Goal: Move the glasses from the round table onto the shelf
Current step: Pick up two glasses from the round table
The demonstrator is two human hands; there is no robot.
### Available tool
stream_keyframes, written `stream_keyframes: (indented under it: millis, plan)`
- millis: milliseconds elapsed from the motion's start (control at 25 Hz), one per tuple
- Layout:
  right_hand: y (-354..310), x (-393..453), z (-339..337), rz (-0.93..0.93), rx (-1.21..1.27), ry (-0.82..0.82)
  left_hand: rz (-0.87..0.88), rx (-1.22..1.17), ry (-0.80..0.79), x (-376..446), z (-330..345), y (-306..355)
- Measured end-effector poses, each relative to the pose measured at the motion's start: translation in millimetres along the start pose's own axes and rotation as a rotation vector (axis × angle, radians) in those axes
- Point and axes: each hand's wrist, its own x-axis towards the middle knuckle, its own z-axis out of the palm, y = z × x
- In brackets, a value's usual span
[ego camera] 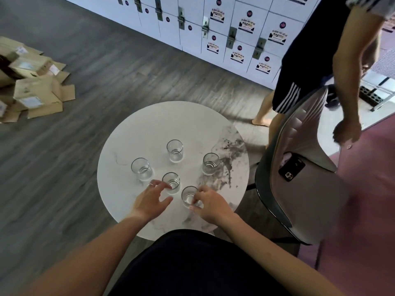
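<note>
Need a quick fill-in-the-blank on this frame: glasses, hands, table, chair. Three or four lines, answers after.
1. The round white marble-look table holds ____ clear glass tumblers.
2. The right hand grips the nearest clear tumbler; the left hand with spread fingers touches the tumbler just ____ of it.
3. A dark ____ lies on the seat of the pale moulded chair beside the table.
4. The brown cardboard boxes sit on the ____.

Missing words: five; left; phone; floor
</note>
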Motion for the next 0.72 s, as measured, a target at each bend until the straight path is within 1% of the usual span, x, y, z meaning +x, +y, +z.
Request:
stream_keyframes:
  millis: [200, 280, 360, 480, 560, 640, 720]
  plan:
    - [1, 4, -1, -0.011, -0.031, -0.033, -0.047, 0.008, 0.064, 9, 12, 2]
    - [-1, 5, -2, -0.016, -0.043, -0.042, -0.039, 0.004, 0.099, 12, 14, 4]
    - [-3, 5, -6, -0.029, -0.055, -0.047, 0.008, 0.003, 0.124, 14, 11, 7]
    - [-10, 8, -34, -0.072, -0.053, -0.033, 0.202, 0.027, 0.081, 15, -16, 14]
    - [-19, 17, -77, -0.141, -0.063, -0.031, 0.358, 0.032, 0.068, 19, -52, 22]
    - [-33, 30, -134, -0.206, -0.082, 0.009, 0.465, 0.005, 0.116, 34, -99, 36]
    - [-52, 47, -196, -0.259, -0.094, 0.117, 0.541, -0.009, 0.23, 56, -154, 59]
